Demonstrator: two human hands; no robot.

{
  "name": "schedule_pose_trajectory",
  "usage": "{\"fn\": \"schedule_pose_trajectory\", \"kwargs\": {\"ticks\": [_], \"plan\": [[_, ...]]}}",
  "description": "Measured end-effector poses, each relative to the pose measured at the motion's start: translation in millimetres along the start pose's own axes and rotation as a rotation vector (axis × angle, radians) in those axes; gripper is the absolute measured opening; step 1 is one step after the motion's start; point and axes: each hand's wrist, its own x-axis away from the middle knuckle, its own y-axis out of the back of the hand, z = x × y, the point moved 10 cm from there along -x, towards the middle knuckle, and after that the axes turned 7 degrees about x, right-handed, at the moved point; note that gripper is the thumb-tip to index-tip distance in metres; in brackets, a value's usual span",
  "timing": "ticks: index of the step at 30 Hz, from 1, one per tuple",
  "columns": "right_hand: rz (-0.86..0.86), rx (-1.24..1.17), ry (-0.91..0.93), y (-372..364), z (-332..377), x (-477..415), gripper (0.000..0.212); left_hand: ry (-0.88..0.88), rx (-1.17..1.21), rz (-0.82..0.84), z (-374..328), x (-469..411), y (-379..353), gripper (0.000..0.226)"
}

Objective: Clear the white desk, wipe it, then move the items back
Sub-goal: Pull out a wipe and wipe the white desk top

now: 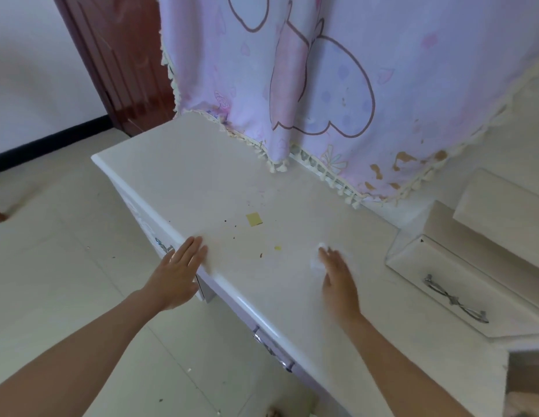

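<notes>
While the right hand (337,278) is laid flat on a white wad (315,264) of tissue or cloth, fingers straight and pressing rather than curled round it, wiping is judged to be the step in hand. That hand is blurred; finer detail cannot be told.

Left hand (179,272): open, fingers straight and together, rested on the near edge of the white desk (187,176), well apart from the right.

Desk top: cleared; the removed items are not in view. Beyond and between the hands are noted a yellow paper square (254,219), a small yellow spot (277,248) and scattered dark specks (233,236).

Judgement for a good wipe:
- Specks are best swept toward one edge and caught, not scattered onto the floor.
- The square looks stuck; it may need to be peeled by a fingernail first.
- The spot may need firmer, repeated rubbing.
- The far strip, overhung by the pink fringed cloth (292,70), should be reached under the fringe.
- The low cabinet (442,281) at the right is judged outside the task.
</notes>
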Motion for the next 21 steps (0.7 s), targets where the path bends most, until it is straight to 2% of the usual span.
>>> {"fn": "schedule_pose_trajectory", "kwargs": {"ticks": [3,5,7,9,12,15,19,21], "plan": [[0.035,0.236,-0.135,10.4,-60.6,-58.7,0.047,-0.015,0.005,0.012,5.7,-2.3,-7.2,0.077],[0.087,0.377,-0.096,3.6,-66.6,-86.6,0.045,-0.006,-0.011,0.006,8.9,-2.5,-10.2,0.08],[0.111,0.4,-0.031,-8.7,-52.8,-102.1,0.046,0.003,-0.053,0.011,6.9,1.2,-8.2,0.084],[0.148,0.389,0.09,-23.3,-25.3,-103.5,0.046,-0.018,-0.096,-0.03,-3.0,4.0,3.2,0.089],[0.22,0.296,0.309,-47.3,22.7,-74.2,0.05,-0.012,-0.205,-0.079,-9.0,4.9,18.1,0.071],[0.287,0.201,0.56,-61.1,78.0,-16.7,0.054,-0.04,-0.273,-0.055,-13.1,5.7,22.5,0.068],[0.285,0.226,0.874,-68.2,138.7,52.1,0.031,-0.008,-0.217,-0.053,-17.4,6.9,32.7,0.068],[0.289,0.221,0.998,-72.6,153.6,76.1,0.023,0.025,-0.162,0.006,-11.4,3.9,24.6,0.066]]}}
